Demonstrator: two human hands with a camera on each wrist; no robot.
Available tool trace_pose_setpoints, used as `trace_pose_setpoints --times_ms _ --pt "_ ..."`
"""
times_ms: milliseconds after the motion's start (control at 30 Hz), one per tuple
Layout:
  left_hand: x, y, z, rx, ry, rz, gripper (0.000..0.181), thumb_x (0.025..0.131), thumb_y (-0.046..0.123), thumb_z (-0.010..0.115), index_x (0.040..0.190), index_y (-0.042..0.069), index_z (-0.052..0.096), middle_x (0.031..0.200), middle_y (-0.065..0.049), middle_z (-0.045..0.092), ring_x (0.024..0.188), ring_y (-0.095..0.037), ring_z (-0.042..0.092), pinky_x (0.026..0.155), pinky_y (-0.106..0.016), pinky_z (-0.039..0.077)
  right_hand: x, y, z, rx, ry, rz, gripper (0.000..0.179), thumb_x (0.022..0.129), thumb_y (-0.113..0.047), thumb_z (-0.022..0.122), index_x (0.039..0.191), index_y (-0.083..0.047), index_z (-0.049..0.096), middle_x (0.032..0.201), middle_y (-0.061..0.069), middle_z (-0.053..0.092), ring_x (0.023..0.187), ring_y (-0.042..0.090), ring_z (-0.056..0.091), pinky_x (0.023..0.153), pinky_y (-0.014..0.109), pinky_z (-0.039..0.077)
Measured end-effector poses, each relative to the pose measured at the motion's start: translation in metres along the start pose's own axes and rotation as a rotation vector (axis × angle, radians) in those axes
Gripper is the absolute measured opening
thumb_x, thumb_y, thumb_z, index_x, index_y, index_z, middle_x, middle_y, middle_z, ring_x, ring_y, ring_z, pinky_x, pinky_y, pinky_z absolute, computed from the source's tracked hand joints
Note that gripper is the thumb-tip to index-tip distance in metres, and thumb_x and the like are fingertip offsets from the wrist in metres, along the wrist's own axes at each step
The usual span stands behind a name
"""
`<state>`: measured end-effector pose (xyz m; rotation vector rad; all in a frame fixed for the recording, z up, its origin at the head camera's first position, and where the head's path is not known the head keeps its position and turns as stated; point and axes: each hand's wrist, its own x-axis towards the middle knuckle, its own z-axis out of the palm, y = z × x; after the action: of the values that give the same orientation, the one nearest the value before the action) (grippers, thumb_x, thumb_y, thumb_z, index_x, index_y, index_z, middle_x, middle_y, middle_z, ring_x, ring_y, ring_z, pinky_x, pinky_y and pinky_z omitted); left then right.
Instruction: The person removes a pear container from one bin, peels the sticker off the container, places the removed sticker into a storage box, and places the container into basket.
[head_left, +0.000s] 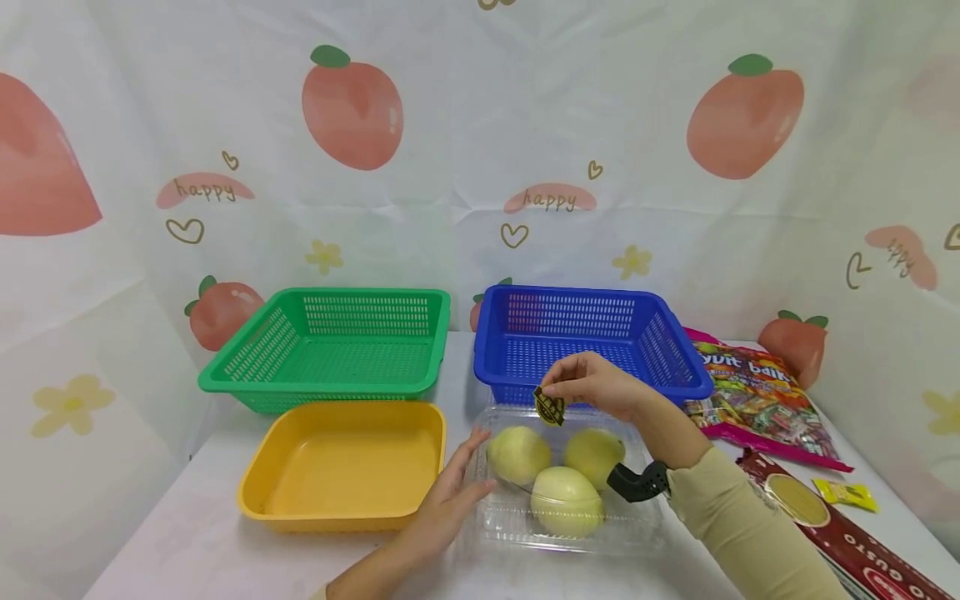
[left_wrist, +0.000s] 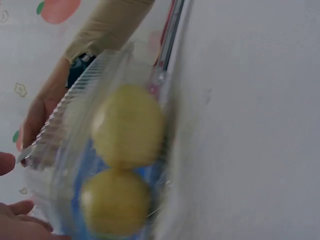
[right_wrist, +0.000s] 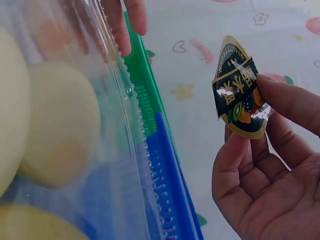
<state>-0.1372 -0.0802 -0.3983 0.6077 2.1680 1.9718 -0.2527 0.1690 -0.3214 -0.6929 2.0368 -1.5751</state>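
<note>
A clear plastic clamshell box (head_left: pixel 510 533) stands in front, with three round pale yellow-green fruits (head_left: pixel 567 502) inside. My left hand (head_left: pixel 447 500) is at the box's left side, its fingers fairly straight and fingertips right at the edge. Above the back of the lid, my right hand (head_left: pixel 600 385) pinches a sticker label (head_left: pixel 550 407) between thumb and fingers. In the right wrist view the sticker (right_wrist: pixel 239 92) shows black and gold, with printed fruit and characters, and bends in the middle. Blur softens the fruits (left_wrist: pixel 127 127) in the left wrist view.
A yellow tub (head_left: pixel 341 467) stands left of the box, with a green basket (head_left: pixel 322 387) behind it. The blue basket (head_left: pixel 592 293) sits behind the box. On the right lie a candy bag (head_left: pixel 761 396), a small yellow packet (head_left: pixel 845 494) and a long dark-red package (head_left: pixel 847 546).
</note>
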Motion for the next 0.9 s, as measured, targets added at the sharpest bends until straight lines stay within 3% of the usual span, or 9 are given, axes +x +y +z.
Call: trace_pose_setpoints --times_ms 133,267,433,600,633,767,900 --pt "-0.002 0.009 -0.015 -0.014 -0.031 -0.015 0.055 0.095 0.008 0.045 0.145 0.001 0.024 0.156 -0.017 0.013 0.145 -0.033 0.002 0.115 -0.050 0.003 0.008 -0.007 0.005 0.002 0.016 0.013 0.007 0.089 -0.015 0.062 0.091 -0.013 0.068 0.082 -0.005 0.068 0.074 0.009 0.059 0.071 0.029 0.052" --pt "-0.002 0.017 -0.038 0.034 -0.050 -0.020 0.052 0.097 0.013 0.044 0.144 0.002 0.027 0.155 -0.015 0.020 0.145 -0.032 0.005 0.116 -0.051 0.006 0.017 -0.011 0.009 0.022 0.022 0.018 0.007 0.088 -0.013 0.062 0.091 -0.012 0.069 0.082 -0.004 0.068 0.072 0.010 0.060 0.070 0.028 0.053" --pt "-0.005 0.026 -0.072 0.110 -0.007 -0.048 0.049 0.098 0.021 0.044 0.143 0.005 0.032 0.152 -0.013 0.027 0.144 -0.033 0.011 0.115 -0.054 0.007 0.033 -0.017 0.017 0.030 0.008 0.003 0.008 0.088 -0.011 0.062 0.091 -0.008 0.069 0.081 -0.003 0.069 0.073 0.010 0.062 0.067 0.026 0.054" --pt "-0.013 0.033 -0.106 0.190 0.046 -0.097 0.050 0.098 0.028 0.044 0.142 0.008 0.032 0.151 -0.013 0.030 0.142 -0.034 0.020 0.113 -0.054 0.021 0.051 -0.024 0.030 -0.011 0.025 0.015 0.016 0.086 -0.009 0.063 0.097 0.002 0.069 0.079 -0.004 0.068 0.068 0.009 0.058 0.063 0.023 0.051" --pt "-0.015 0.033 -0.112 0.207 0.052 -0.100 0.050 0.098 0.029 0.044 0.142 0.008 0.032 0.151 -0.013 0.031 0.141 -0.034 0.022 0.112 -0.052 0.025 0.054 -0.025 0.033 -0.016 0.027 0.020 0.018 0.086 -0.009 0.063 0.098 0.004 0.068 0.078 -0.004 0.068 0.068 0.009 0.057 0.063 0.022 0.051" --pt "-0.025 0.034 -0.138 0.288 0.086 -0.065 0.048 0.099 0.027 0.043 0.141 0.006 0.034 0.148 -0.018 0.034 0.136 -0.023 0.034 0.103 -0.023 0.041 0.069 -0.029 0.044 -0.030 0.004 0.025 0.021 0.087 -0.008 0.063 0.101 0.006 0.067 0.078 -0.003 0.067 0.067 0.010 0.057 0.064 0.022 0.053" --pt "-0.036 0.031 -0.162 0.400 0.167 -0.017 0.047 0.100 0.024 0.040 0.140 0.002 0.033 0.145 -0.022 0.035 0.124 0.000 0.041 0.090 -0.002 0.035 0.081 -0.034 0.054 -0.054 -0.043 0.008 0.020 0.087 -0.008 0.062 0.102 0.006 0.067 0.081 -0.001 0.069 0.068 0.011 0.060 0.067 0.025 0.056"
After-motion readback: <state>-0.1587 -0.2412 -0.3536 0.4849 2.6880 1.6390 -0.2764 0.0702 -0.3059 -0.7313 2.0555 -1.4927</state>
